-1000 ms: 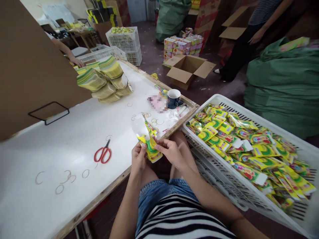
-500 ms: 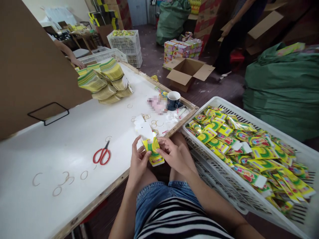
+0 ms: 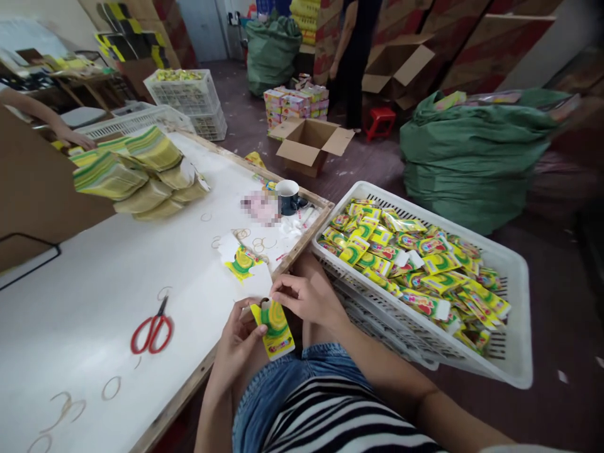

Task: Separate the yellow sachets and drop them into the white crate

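Observation:
Over the table's front edge, my left hand [image 3: 238,343] and my right hand [image 3: 302,296] both grip a yellow and green packet [image 3: 274,327] with a white header card. The left fingers close on its lower left side, the right fingers pinch its top. Another packet [image 3: 241,261] of the same kind lies flat on the white table [image 3: 117,264] just beyond my hands. To my right, a white plastic crate [image 3: 472,371] holds several more of these packets [image 3: 406,261].
Red scissors [image 3: 151,330] and loose rubber bands [image 3: 111,388] lie on the table. Bundled packets [image 3: 136,170] are stacked at its far end, a dark mug [image 3: 287,196] near the right corner. Another person's hand [image 3: 75,137] reaches in far left. An open carton [image 3: 309,146], green sacks [image 3: 472,151] and a standing person [image 3: 352,56] are beyond.
The view has swung right. One packet now lies on the table, and my hands have drawn the held packet lower, towards my lap.

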